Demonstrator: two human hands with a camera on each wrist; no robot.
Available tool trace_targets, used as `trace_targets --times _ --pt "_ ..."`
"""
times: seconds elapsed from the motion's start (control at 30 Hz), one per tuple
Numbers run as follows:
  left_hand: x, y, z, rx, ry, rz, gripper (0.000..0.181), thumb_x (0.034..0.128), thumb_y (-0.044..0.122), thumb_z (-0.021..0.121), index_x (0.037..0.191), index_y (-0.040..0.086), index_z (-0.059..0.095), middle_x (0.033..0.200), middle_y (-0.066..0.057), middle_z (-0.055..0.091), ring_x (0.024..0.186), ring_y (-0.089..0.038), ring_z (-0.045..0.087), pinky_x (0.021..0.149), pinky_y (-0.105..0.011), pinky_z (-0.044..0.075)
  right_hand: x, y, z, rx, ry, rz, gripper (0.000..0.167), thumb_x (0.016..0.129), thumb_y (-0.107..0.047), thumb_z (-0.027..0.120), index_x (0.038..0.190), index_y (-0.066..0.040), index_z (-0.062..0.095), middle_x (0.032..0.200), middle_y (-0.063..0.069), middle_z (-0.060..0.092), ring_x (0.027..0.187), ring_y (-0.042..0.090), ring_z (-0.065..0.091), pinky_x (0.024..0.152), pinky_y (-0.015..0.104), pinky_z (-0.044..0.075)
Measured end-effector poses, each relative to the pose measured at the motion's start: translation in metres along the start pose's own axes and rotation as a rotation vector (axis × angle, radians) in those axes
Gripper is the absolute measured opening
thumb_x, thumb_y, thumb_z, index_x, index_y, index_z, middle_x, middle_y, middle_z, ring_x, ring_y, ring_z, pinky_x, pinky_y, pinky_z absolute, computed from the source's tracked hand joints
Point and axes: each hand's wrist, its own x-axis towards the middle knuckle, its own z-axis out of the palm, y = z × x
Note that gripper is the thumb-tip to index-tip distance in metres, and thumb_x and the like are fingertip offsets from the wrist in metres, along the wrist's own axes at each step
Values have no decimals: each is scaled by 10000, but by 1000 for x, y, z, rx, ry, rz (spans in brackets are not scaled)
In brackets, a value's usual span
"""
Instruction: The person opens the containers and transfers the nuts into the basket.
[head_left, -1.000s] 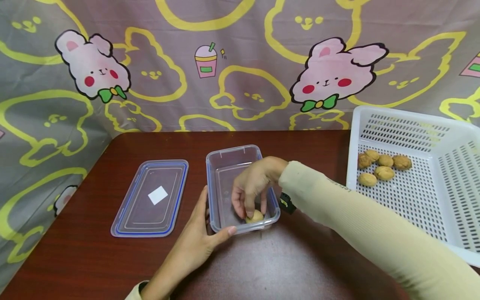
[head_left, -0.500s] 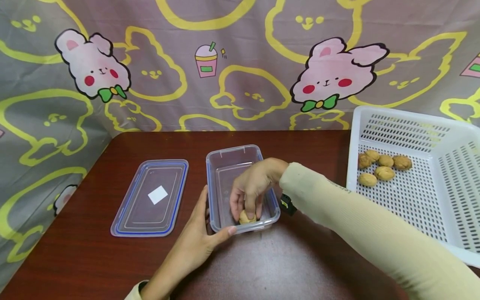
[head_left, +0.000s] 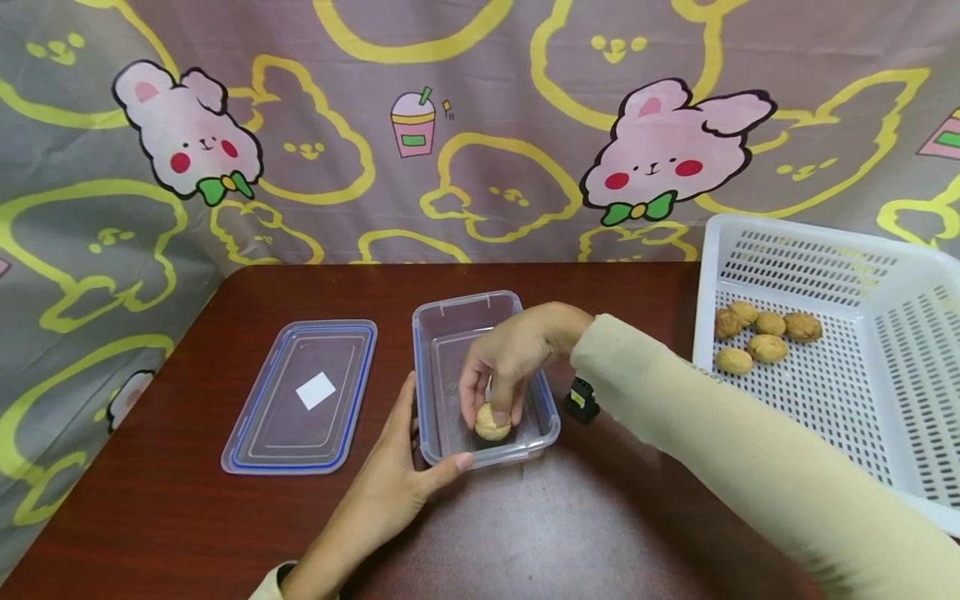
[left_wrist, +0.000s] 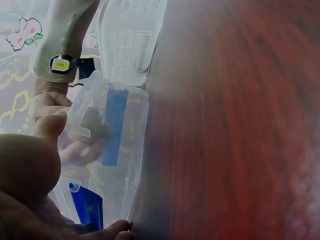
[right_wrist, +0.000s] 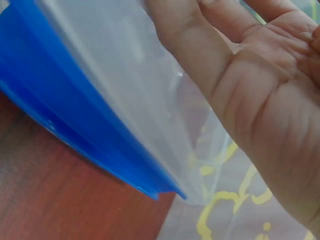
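My right hand (head_left: 517, 346) reaches down into a clear plastic food container (head_left: 425, 383) and pinches a pale walnut (head_left: 492, 423) between thumb and fingers, near the container's front end. Whether the walnut touches the bottom, I cannot tell. My left hand (head_left: 397, 475) grips the container's near left corner, thumb over the rim and fingers along the outer side. In the left wrist view, a blue clip (left_wrist: 87, 205) hangs from the container's wall beside the left fingers. The right wrist view shows the right palm (right_wrist: 255, 95) above another blue clip (right_wrist: 75, 95); the walnut is hidden there.
A clear lid (head_left: 300, 400) with a blue seal and a white square sticker lies left of the container. At the right stands a white perforated basket (head_left: 847, 417) holding several walnuts (head_left: 767, 348). A patterned curtain (head_left: 495, 100) hangs behind the dark red table (head_left: 187, 517).
The walnut in my right hand has shifted left and slightly away from the container's front wall. The right wrist has risen a little. My left hand and the container have stayed in place.
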Motion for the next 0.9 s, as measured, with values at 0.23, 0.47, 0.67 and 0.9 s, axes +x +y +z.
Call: trace_targets --times 0.23,0.47,0.67,0.9 --pt "1 0 1 -6 5 2 1202 859 477 852 1703 230 31 1711 -211 248 1412 -390 515 1096 -579 489 -22 -6 -4 -9 62 -45 280 877 58 709 1150 3 744 1051 41 715 863 139 684 855 370 639" --pt "1 1 1 -31 12 0 1199 854 444 866 1702 243 44 1696 -207 280 1404 -389 526 1104 -572 487 -50 -6 -9 -59 108 -114 296 880 -18 735 1174 -50 752 1054 61 730 911 170 673 856 358 633" --pt "1 1 1 -43 13 -1 1201 851 431 872 1702 252 44 1695 -201 285 1401 -383 529 1102 -565 490 -78 -3 -8 -71 168 -146 288 885 -17 738 1171 -45 743 1049 77 735 922 204 677 843 359 623" --pt "0 1 1 -32 19 -16 1208 842 446 875 1702 253 49 1704 -194 272 1407 -376 526 1119 -583 469 -120 1 -3 -39 256 -140 283 922 -19 738 1204 -18 716 1076 130 729 973 260 674 878 353 600"
